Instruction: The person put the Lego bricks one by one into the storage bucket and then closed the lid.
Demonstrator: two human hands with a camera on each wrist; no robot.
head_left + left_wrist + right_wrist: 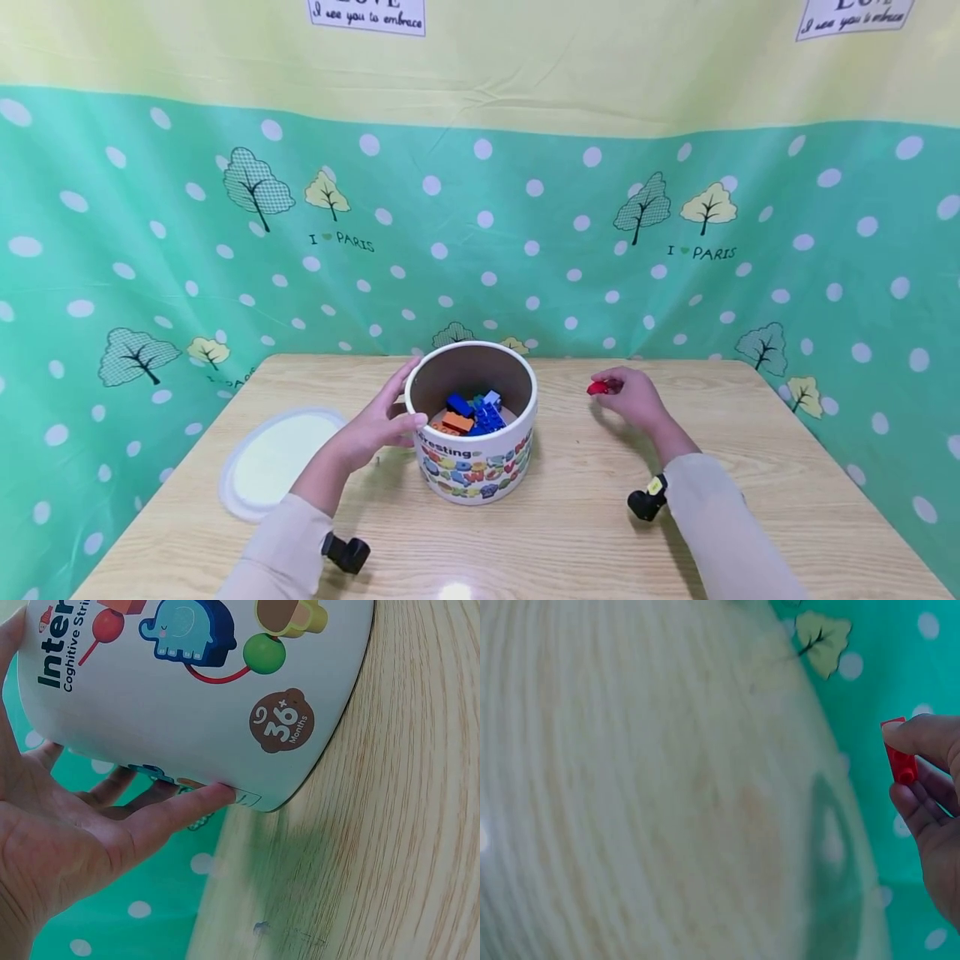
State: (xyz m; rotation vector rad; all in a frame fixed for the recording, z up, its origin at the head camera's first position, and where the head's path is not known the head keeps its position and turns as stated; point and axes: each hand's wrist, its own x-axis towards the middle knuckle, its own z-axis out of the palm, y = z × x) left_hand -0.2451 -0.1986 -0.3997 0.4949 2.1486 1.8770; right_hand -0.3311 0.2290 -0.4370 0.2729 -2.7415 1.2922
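A round white tub printed with colourful letters stands on the table, its top uncovered. My left hand holds it by the left side, thumb at the near rim and fingers spread along the wall; the left wrist view shows these fingers against the printed side. Inside the tub lie several building bricks, among them an orange brick and blue bricks. To the right of the tub, my right hand pinches a small red building brick between thumb and fingers, above the table.
A white round lid lies on the wooden table to the left, beside my left forearm. Behind the table hangs a green and yellow curtain with dots and trees. Each wrist wears a small black camera.
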